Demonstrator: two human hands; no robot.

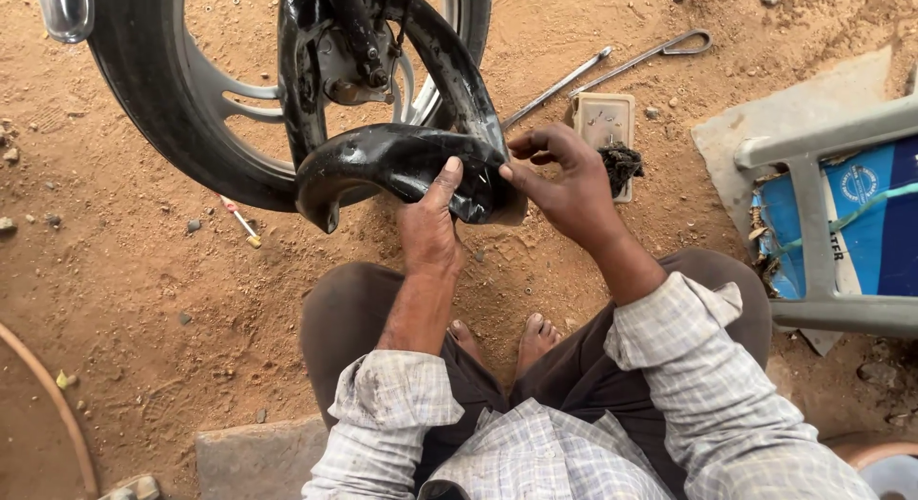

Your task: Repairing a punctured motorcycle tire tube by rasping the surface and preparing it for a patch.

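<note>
A black rubber inner tube [382,161] loops out from a motorcycle wheel [182,108] with a black tyre and silver spokes. My left hand [430,223] grips the tube's bend from below, thumb pressed on top. Beside it, my right hand [564,184] pinches the same fold of tube between thumb and fingers. Both hands work close together just in front of the wheel, above my bare feet [502,337] on the sandy ground.
Two long metal tyre levers [612,65] lie on the dirt behind a small beige tray [604,122] with dark debris. A grey plastic stool frame [822,223] and blue sheet stand at right. A stone slab [253,457] lies at bottom left.
</note>
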